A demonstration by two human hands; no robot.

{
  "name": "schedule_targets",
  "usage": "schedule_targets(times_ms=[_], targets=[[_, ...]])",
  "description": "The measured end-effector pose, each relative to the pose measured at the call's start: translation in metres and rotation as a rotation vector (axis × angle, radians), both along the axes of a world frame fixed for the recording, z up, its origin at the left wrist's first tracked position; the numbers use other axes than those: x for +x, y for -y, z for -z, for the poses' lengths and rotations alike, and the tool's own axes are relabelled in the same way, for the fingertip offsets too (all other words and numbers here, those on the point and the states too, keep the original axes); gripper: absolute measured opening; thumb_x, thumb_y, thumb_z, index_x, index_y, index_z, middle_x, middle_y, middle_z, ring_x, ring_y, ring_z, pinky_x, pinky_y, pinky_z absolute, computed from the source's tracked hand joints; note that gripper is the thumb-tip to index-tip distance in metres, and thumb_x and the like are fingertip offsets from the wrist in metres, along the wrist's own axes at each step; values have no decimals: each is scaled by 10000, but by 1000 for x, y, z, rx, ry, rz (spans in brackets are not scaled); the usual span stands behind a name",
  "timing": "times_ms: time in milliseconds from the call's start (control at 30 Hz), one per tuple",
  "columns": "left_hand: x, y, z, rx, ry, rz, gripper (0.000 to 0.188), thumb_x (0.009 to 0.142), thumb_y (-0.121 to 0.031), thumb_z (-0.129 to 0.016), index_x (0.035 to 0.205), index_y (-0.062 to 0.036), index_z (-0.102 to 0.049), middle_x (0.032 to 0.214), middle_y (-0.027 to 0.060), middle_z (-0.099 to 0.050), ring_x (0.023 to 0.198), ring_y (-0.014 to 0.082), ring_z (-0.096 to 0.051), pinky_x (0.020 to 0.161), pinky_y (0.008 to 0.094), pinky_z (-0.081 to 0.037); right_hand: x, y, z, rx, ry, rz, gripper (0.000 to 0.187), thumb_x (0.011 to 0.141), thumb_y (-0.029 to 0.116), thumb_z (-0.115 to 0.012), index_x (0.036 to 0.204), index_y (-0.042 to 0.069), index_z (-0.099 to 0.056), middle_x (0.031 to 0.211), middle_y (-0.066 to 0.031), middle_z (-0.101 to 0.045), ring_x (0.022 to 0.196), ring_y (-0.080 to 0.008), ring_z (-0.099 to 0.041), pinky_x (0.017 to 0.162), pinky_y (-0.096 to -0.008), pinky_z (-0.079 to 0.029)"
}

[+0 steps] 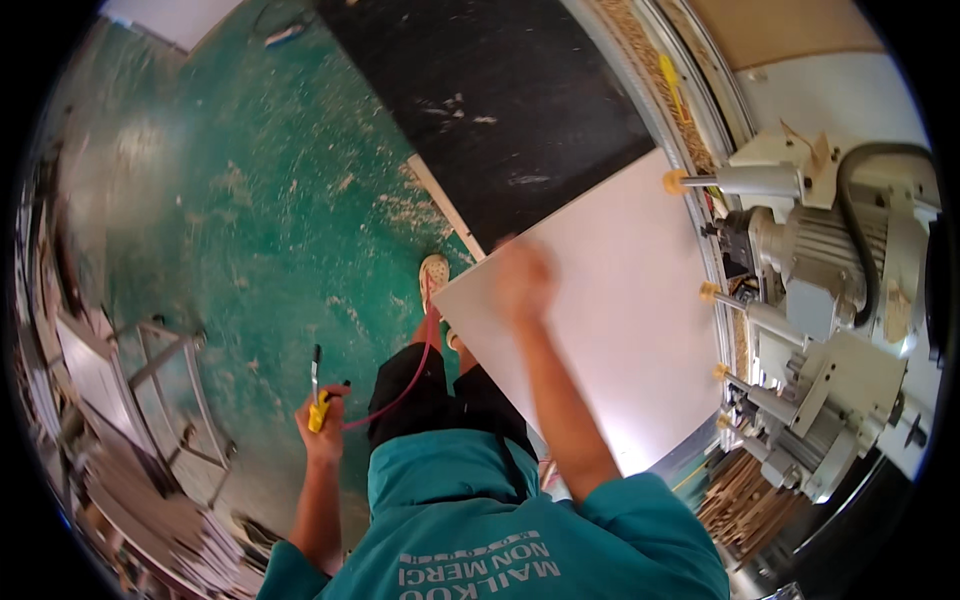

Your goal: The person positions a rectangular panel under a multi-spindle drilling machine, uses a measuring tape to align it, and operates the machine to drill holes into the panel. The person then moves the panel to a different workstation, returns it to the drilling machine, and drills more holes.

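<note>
- Left hand, at 8 o'clock, wraps around a yellow air gun, its slim nozzle pointing to 12 o'clock.
- White panel lies at 3 o'clock, upper side slanting from 8 toward 2; long axis unclear.
- Right hand blurs over it; I cannot tell its grip.

The only lettering that can be read stands on the teal shirt of the person, near the lower edge of the view. It is a pale grey print in capital letters, set in several rows, which slope upward to the right. The row nearest the collar has smaller letters and is difficult to make out. The rows below it are larger and bolder, and the lowest is partly cut by the edge.
</note>
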State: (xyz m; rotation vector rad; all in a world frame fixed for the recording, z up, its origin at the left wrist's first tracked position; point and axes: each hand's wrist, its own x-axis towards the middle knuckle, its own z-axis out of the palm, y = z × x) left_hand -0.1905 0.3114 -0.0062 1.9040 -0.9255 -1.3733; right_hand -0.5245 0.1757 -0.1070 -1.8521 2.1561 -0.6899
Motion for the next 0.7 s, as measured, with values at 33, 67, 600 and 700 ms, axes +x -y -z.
schedule_targets(times_ms=[33, 67, 600, 700], targets=[[0, -1, -2, -3, -26, -71, 283, 913, -287, -672, 952, -9, -700, 788, -1, -637, 542, 41, -464, 480, 206, -365, 58, -25, -15, 151, 127, -91, 71, 862, 107, -578, 810, 87, -622, 758, -101, -590, 782, -301, -618, 747, -455, -490], [1, -1, -4, -12, -37, -111, 285, 915, -288, -667, 960, -7, -696, 821, 13, -652, 536, 43, -467, 480, 207, -374, 115, -50, -29, 303, 247, -154, 89, 858, 99, -556, 782, 82, -599, 725, -106, -573, 758, -308, -622, 769, -485, -497], [0, -66, 5, -147, -123, -322, 266, 919, -260, -645, 986, -7, -693, 720, 5, -602, 528, 36, -468, 479, 202, -381, 47, -9, -44, -77, -218, -556, 192, 748, 105, -620, 916, 139, -706, 775, -2, -616, 755, -202, -628, 642, -365, -505], [-4, -96, 10, -169, -46, -268, 280, 934, -268, -621, 1002, -4, -683, 754, 24, -629, 530, 42, -475, 480, 202, -380, 37, -13, -32, -59, -227, -917, 149, 753, 123, -614, 870, 155, -701, 751, -8, -597, 750, -212, -632, 624, -372, -504]])
